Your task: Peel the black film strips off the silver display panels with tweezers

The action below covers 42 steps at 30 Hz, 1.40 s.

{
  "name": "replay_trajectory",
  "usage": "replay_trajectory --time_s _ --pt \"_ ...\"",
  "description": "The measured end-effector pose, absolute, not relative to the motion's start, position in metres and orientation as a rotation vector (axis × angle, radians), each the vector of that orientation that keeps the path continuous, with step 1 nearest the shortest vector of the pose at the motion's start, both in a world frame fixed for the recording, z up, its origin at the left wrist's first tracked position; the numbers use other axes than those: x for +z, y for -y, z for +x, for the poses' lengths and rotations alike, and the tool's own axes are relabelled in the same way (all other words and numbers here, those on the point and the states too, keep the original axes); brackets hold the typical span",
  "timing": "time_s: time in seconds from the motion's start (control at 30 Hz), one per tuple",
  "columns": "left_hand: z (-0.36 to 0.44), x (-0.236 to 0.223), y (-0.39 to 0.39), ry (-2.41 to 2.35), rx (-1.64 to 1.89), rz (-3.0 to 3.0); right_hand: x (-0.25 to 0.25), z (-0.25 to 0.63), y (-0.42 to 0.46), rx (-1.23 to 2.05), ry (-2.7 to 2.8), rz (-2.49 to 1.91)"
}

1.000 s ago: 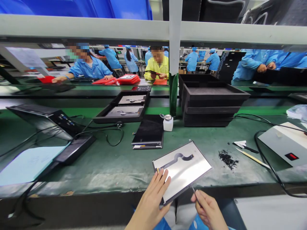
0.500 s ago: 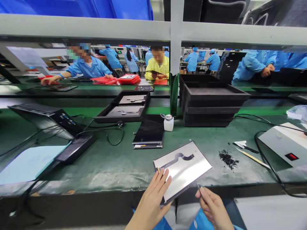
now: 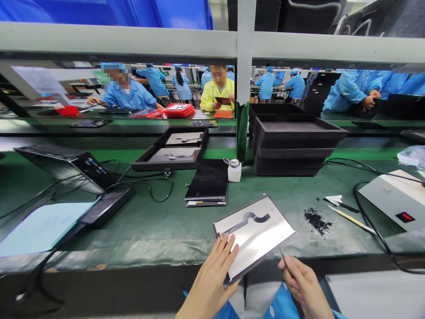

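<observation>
A display panel (image 3: 255, 241) with a silvery back lies tilted at the bench's front edge, its near corner overhanging. A dark flex cable (image 3: 249, 218) curves over its back. My left hand (image 3: 212, 274) holds the panel by its left side, fingers laid on top and thumb by the lower edge. Closed in a pinch, my right hand (image 3: 303, 281) grips a thin dark pointed tool (image 3: 286, 261), perhaps tweezers. The tool's tip is at the panel's lower right edge; whether it touches cannot be made out.
Black scraps (image 3: 318, 220) lie right of the panel, near a yellow-handled stick (image 3: 351, 219) and a grey box (image 3: 395, 199). Behind are stacked dark panels (image 3: 207, 181), a white dispenser bottle (image 3: 234, 172), a tray of panels (image 3: 142, 165) and stacked black trays (image 3: 288, 153). Co-workers sit beyond.
My right hand has slid right with the tool along the panel's lower edge. My left hand and the panel keep their places. Across the bench, a co-worker's outstretched arm has drawn back.
</observation>
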<state>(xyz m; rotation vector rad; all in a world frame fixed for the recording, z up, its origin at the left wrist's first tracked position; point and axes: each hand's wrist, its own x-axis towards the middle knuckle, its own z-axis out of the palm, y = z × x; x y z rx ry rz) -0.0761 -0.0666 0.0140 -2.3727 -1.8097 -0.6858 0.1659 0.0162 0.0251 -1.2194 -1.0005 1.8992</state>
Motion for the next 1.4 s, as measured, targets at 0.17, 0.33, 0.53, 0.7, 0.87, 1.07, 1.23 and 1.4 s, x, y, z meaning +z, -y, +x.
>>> replay_trajectory --time_s 0.17,0.33,0.53,0.7,0.87,1.07,1.23,1.4 --pt "-0.076 0.015 0.067 1.812 -0.672 -2.376 0.026 0.171 -0.020 1.865 1.025 -1.228" --pt "-0.074 0.016 0.068 1.831 -0.680 -2.377 0.028 0.174 -0.024 1.850 1.027 -1.231" --pt "-0.075 0.015 0.067 1.829 -0.682 -2.378 0.032 0.175 -0.025 1.815 1.019 -1.229" --pt "-0.074 0.015 0.066 1.821 -0.676 -2.383 0.032 0.176 -0.026 1.766 0.997 -1.225" --pt "-0.075 0.016 0.066 1.814 -0.701 -2.386 0.025 0.183 -0.030 1.773 0.978 -1.248" --pt "-0.075 0.016 0.066 1.819 -0.749 -2.375 0.026 0.187 -0.034 1.743 0.968 -1.258" --pt "-0.074 0.014 0.066 1.832 -0.759 -2.379 0.032 0.189 -0.037 1.750 0.967 -1.267" --pt "-0.075 0.012 0.067 1.831 -0.732 -2.369 0.035 0.194 -0.040 1.761 0.986 -1.245"
